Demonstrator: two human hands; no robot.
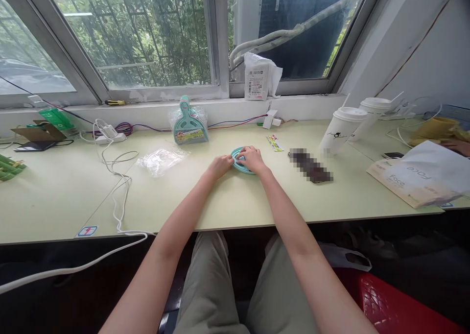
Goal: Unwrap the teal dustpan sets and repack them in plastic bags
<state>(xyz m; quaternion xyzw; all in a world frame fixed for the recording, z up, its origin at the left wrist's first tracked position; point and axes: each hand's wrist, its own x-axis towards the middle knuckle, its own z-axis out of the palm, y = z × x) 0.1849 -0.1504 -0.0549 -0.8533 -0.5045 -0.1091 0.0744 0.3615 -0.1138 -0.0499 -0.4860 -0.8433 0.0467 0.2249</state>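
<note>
A round teal plastic piece with slots [240,166] lies on the pale green table [235,202], in front of me. My left hand [221,165] is at its left edge, fingers curled, with the fingertips closed on the rim. My right hand [251,158] rests over the top and right part, its fingers bent and spread across the surface. Both hands cover parts of the piece. Further back, a teal dustpan-shaped item in clear wrap [189,126] leans by the sill. A small yellow-green label card [274,143] lies to the right.
Crumpled clear plastic [160,161] and white cables [123,187] lie on the left. To the right are a pixelated dark object [310,166], two white lidded cups [343,128] and a paper bag [414,172]. A wrapped box [257,82] stands on the sill.
</note>
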